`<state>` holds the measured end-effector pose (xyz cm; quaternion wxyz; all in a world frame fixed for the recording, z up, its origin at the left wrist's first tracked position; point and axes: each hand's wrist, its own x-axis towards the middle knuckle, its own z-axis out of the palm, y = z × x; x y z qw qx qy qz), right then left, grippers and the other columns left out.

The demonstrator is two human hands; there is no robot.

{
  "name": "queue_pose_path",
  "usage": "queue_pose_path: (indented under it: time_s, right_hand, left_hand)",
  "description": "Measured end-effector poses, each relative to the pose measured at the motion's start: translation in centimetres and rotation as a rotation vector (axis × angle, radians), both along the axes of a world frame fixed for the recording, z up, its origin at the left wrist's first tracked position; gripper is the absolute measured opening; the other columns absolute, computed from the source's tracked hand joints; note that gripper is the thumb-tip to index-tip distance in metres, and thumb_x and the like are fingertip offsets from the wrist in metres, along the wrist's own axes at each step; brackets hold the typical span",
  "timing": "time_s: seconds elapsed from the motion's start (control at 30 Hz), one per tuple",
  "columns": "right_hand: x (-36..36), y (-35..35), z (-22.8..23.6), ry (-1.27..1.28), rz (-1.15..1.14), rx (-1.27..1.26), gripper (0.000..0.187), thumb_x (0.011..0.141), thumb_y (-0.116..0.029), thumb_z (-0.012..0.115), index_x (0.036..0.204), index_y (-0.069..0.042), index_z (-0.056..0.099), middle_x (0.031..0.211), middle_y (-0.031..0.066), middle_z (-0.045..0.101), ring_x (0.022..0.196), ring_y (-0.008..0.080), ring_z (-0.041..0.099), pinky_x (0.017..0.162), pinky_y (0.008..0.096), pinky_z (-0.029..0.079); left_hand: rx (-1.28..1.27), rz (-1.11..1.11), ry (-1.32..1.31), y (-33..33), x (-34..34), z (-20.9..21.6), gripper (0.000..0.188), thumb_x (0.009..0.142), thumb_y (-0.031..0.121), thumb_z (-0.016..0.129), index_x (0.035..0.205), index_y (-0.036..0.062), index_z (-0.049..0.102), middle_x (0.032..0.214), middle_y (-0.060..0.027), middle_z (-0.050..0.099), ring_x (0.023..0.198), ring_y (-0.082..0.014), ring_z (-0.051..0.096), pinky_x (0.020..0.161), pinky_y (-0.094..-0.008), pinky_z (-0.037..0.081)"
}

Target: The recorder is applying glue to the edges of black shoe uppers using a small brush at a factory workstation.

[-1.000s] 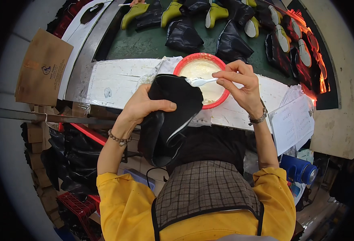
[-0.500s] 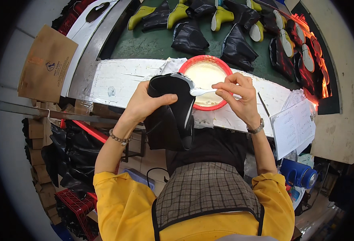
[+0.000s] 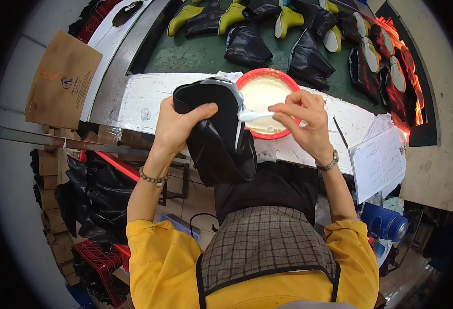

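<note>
My left hand (image 3: 177,123) grips a black boot upper (image 3: 221,154), thumb pressed on its dark flat inner face. A wet white band of paste runs along the upper's right edge. Between the thumb and fingers of my right hand (image 3: 308,121) is a small white brush (image 3: 257,116), shaped like a toothbrush. Its head touches that coated edge. Just behind, a red bowl (image 3: 294,88) of cream-coloured paste (image 3: 261,97) stands on a white board (image 3: 149,98). Both hands are in front of the bowl, and the right hand partly covers its rim.
Beyond the board, a green conveyor belt (image 3: 195,56) carries black boot uppers (image 3: 247,46) and yellow-green lasts (image 3: 288,23). Orange heat glows (image 3: 416,98) at far right. A thin dark stick (image 3: 340,132), an open notebook (image 3: 375,167) and a blue jug (image 3: 386,224) are right; a cardboard box (image 3: 61,77) is left.
My left hand has moved slightly left and away from me, and the boot upper has tilted. The brush head has shifted a little to the left along the coated edge.
</note>
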<state>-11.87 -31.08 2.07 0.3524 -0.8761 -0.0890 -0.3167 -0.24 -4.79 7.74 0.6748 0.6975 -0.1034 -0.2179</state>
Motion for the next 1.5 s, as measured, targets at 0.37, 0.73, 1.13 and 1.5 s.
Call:
queue_pose_path:
  time_s: [0.37,0.73,1.13,1.5]
  right_hand:
    - [-1.0,-4.1,-3.5,0.367,-0.388,-0.191,0.013,0.088,-0.020,0.078,0.097,-0.013,0.082,0.082,0.0032,0.066,0.075,0.0219,0.066,0.065,0.0371,0.049]
    - [-2.5,-4.5,-4.3,0.408,-0.434,-0.100,0.014,0.089,-0.024,0.078,0.093,-0.012,0.081,0.082,0.0038,0.066,0.071,0.0241,0.066,0.063,0.0371,0.049]
    - [-2.2,-4.2,-4.1,0.259,-0.310,0.172,0.014,0.090,-0.013,0.078,0.101,-0.005,0.081,0.087,0.0069,0.071,0.069,0.0159,0.065,0.061,0.0285,0.049]
    - [-0.5,-3.0,-1.9,0.152,-0.138,0.387,0.013,0.088,-0.009,0.082,0.098,-0.002,0.080,0.084,0.0029,0.069,0.071,0.0072,0.060,0.061,0.0227,0.046]
  left_hand:
    - [0.313,0.025,-0.281,0.5,7.9,-2.5,0.027,0.082,0.011,0.084,0.101,-0.0059,0.076,0.093,-0.0091,0.078,0.083,-0.0139,0.073,0.079,-0.0293,0.058]
    - [0.953,-0.225,-0.703,7.6,4.8,-13.3,0.154,0.050,0.045,0.101,0.168,0.0169,0.006,0.155,-0.0320,0.037,0.139,-0.0516,0.044,0.107,-0.0648,0.041]
    - [0.703,-0.053,-0.888,5.4,0.3,-9.0,0.104,0.062,-0.020,0.063,0.158,0.0139,0.040,0.145,-0.0218,0.043,0.135,-0.0447,0.046,0.112,-0.0494,0.042]
    - [0.321,-0.240,-1.076,3.3,-4.1,-6.5,0.096,0.067,0.006,0.089,0.151,0.0080,0.044,0.151,-0.0279,0.042,0.135,-0.0476,0.046,0.112,-0.0528,0.041]
